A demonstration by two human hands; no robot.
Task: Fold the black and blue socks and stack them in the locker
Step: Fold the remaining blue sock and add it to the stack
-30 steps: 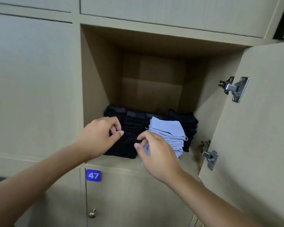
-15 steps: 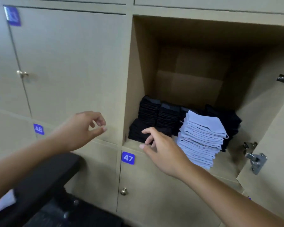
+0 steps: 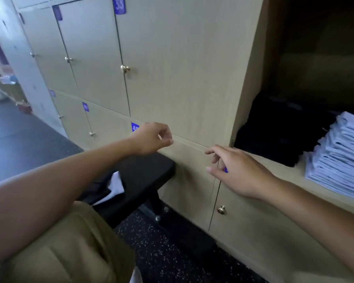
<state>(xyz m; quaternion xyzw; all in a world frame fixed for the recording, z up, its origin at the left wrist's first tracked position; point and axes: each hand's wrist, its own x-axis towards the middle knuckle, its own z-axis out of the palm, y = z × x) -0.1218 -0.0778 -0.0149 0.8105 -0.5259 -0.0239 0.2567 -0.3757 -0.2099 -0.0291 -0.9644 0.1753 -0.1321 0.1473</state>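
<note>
The open locker (image 3: 247, 78) is at the right edge of the head view. Inside it, a stack of folded blue socks (image 3: 339, 158) stands at the front right, with folded black socks (image 3: 274, 135) piled to its left and behind. My left hand (image 3: 151, 137) hovers in front of the closed locker doors, fingers loosely curled, holding nothing. My right hand (image 3: 235, 170) is lower and to the right, just outside the locker's left front corner, fingers relaxed and empty. On a black bench (image 3: 143, 170) below my left arm lies dark and white fabric (image 3: 108, 186).
Closed beige locker doors (image 3: 172, 68) with brass knobs and blue number tags fill the wall ahead. The bench stands against the lower lockers. Speckled black floor (image 3: 168, 252) lies below. My knee in tan trousers (image 3: 70, 242) is at the bottom left.
Both hands have left the sock stacks and come out of the locker. The view has swung left, so the locker now sits at the right edge and the bench shows.
</note>
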